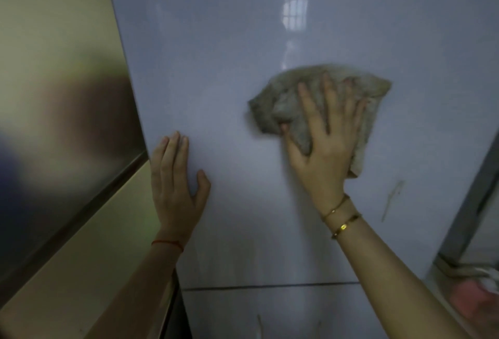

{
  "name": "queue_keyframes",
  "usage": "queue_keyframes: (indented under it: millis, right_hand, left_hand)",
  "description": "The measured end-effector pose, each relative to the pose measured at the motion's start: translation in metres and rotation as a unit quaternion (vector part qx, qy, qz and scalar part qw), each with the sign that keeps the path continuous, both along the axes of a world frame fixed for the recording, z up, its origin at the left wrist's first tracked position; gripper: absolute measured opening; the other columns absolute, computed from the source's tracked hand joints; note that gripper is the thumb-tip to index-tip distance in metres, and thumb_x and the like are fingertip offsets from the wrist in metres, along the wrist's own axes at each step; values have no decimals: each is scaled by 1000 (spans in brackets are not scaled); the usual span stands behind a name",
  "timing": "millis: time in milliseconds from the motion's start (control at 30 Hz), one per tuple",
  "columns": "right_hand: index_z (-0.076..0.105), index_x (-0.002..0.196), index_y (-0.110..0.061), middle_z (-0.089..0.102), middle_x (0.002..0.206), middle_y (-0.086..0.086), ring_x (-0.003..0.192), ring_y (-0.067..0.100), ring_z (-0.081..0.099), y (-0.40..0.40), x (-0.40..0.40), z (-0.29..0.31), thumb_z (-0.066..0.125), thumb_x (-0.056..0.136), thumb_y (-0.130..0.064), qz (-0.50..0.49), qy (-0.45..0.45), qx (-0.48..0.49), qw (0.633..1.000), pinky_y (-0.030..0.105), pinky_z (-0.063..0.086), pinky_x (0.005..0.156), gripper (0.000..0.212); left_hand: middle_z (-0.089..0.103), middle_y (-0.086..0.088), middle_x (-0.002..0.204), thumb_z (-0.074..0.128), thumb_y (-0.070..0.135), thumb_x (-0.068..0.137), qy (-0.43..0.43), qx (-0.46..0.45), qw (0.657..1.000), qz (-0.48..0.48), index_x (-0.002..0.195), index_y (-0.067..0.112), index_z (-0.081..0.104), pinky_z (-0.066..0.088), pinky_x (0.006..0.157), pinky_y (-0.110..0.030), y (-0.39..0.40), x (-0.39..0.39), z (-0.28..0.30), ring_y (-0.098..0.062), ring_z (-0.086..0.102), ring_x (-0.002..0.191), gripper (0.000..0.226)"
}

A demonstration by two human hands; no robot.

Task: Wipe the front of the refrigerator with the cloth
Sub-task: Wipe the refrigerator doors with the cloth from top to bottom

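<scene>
The refrigerator front [243, 55] is a glossy pale grey door that fills most of the view. A crumpled grey-brown cloth [286, 101] lies flat against it right of centre. My right hand [326, 139] presses the cloth to the door with spread, straight fingers, and the thumb lies over the cloth's lower left fold. My left hand [175, 182] rests flat on the door near its left edge, fingers straight and pointing up. A horizontal seam [270, 286] divides the upper door from a lower one.
A beige and steel-coloured panel [59, 95] stands along the left of the refrigerator. A smudge mark [391, 198] shows on the door to the right of my right wrist. Blurred pink and white items [475, 292] sit at the lower right beyond the door's edge.
</scene>
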State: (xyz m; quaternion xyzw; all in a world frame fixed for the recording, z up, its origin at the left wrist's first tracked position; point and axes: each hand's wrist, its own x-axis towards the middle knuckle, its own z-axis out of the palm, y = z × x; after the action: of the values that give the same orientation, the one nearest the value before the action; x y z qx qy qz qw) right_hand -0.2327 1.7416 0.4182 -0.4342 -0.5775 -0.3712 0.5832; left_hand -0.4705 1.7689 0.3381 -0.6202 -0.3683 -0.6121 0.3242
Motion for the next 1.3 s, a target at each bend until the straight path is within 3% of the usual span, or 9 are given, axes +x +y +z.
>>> queue_keyframes:
  millis: [100, 233, 400, 500, 733, 1000, 1100, 1200, 1300]
  right_hand:
    - [52, 146, -21, 39, 158, 9, 155, 26, 16, -7, 5, -53, 65, 97, -35, 5, -114, -29, 993, 53, 11, 127, 52]
    - [45, 148, -26, 33, 160, 3, 156, 26, 17, -22, 52, -118, 51, 102, -37, -15, -182, -80, 980, 47, 7, 129, 48]
    - [42, 149, -23, 32, 159, 4, 147, 44, 32, -28, 149, -102, 57, 99, -34, -31, -49, -66, 996, 68, 16, 122, 53]
    - [40, 152, -26, 32, 160, 4, 148, 45, 30, -21, 184, -80, 56, 102, -40, -31, 11, -39, 999, 62, 10, 126, 54]
    - [49, 139, -25, 43, 146, 7, 136, 35, 39, -42, 187, -180, 61, 92, -36, -28, -217, -122, 968, 47, 13, 125, 50]
    - [53, 143, -23, 41, 153, 7, 153, 26, 22, -11, 174, -85, 69, 95, -36, -1, -76, 5, 997, 56, 14, 126, 52]
    - [52, 141, -21, 42, 150, 9, 146, 30, 31, -26, 158, -137, 55, 103, -27, 16, -154, -64, 986, 47, 17, 127, 39]
    - [60, 136, -11, 50, 149, 12, 131, 31, 45, -44, 150, -196, 47, 104, -11, 76, -287, -142, 944, 42, 38, 114, 34]
    - [55, 136, -8, 47, 146, 13, 128, 30, 50, -55, 147, -206, 45, 104, -4, 77, -309, -166, 933, 39, 43, 110, 33]
  left_hand:
    - [37, -20, 151, 52, 13, 96, 9, -12, 1000, 2, 141, -7, 44, 21, 125, -47, -4, 11, -2, -35, 31, 146, 50]
    - [38, -18, 150, 52, 15, 96, 66, -13, 997, -24, 142, -5, 41, 17, 126, -43, -12, 51, -6, -36, 34, 143, 51]
    - [38, -15, 152, 55, 14, 94, 89, -29, 993, -71, 146, 1, 36, 18, 126, -43, -18, 115, -23, -27, 29, 149, 57]
    - [34, -14, 154, 54, 18, 95, 85, -41, 994, -62, 149, 6, 34, 16, 126, -44, -18, 148, -33, -26, 24, 152, 59]
    - [35, -16, 152, 53, 20, 95, 69, -2, 997, 16, 151, 11, 33, 17, 126, -44, -6, 159, -43, -22, 19, 154, 60]
    - [37, -16, 151, 54, 20, 94, 65, 5, 997, 31, 151, 12, 34, 19, 126, -44, -6, 160, -43, -21, 19, 154, 61]
    - [37, -17, 151, 55, 18, 94, 69, -10, 997, 21, 147, 7, 40, 18, 126, -45, -8, 158, -41, -28, 26, 150, 57]
    - [32, -15, 154, 56, 17, 94, 84, -36, 996, -7, 148, 6, 37, 15, 127, -45, -13, 151, -44, -23, 17, 154, 58]
    - [31, -14, 157, 59, 14, 94, 107, -90, 989, -39, 148, 3, 37, 18, 126, -47, -31, 134, -70, -26, 19, 153, 60]
